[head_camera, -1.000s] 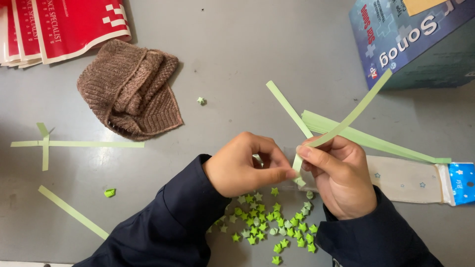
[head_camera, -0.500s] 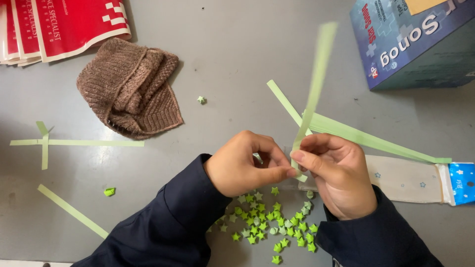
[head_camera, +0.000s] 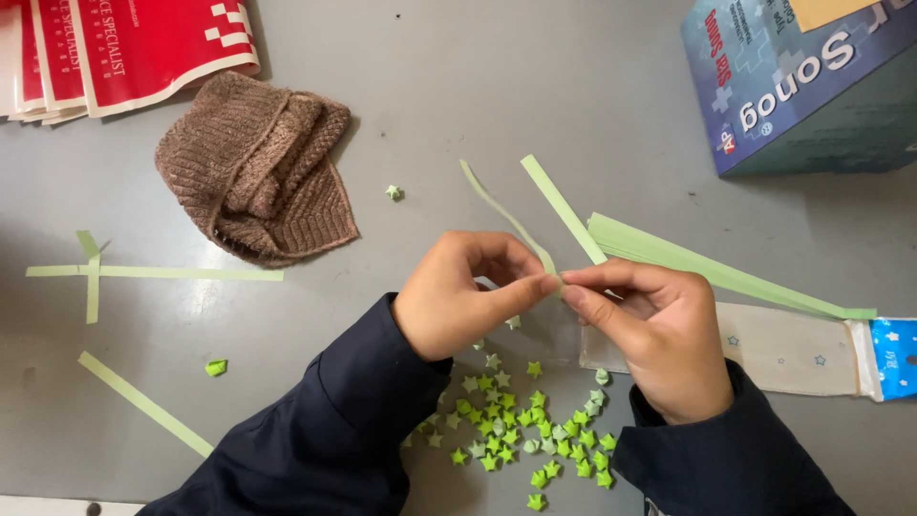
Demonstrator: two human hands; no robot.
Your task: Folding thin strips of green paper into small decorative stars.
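Both hands meet at one pinch: the left hand and the right hand press thumb and fingertips together on a thin pale green paper strip, which curls up and away from the grip; what is being folded between the fingertips is hidden. Just below the grip lies a scatter of small puffy green paper stars. Right of it, a flat bundle of green strips runs into a half-covered white packet. A ribbed brown knitted hat sits well left.

A thin pale-green paper strip is pinched at its lower end, its free length curving up-left.
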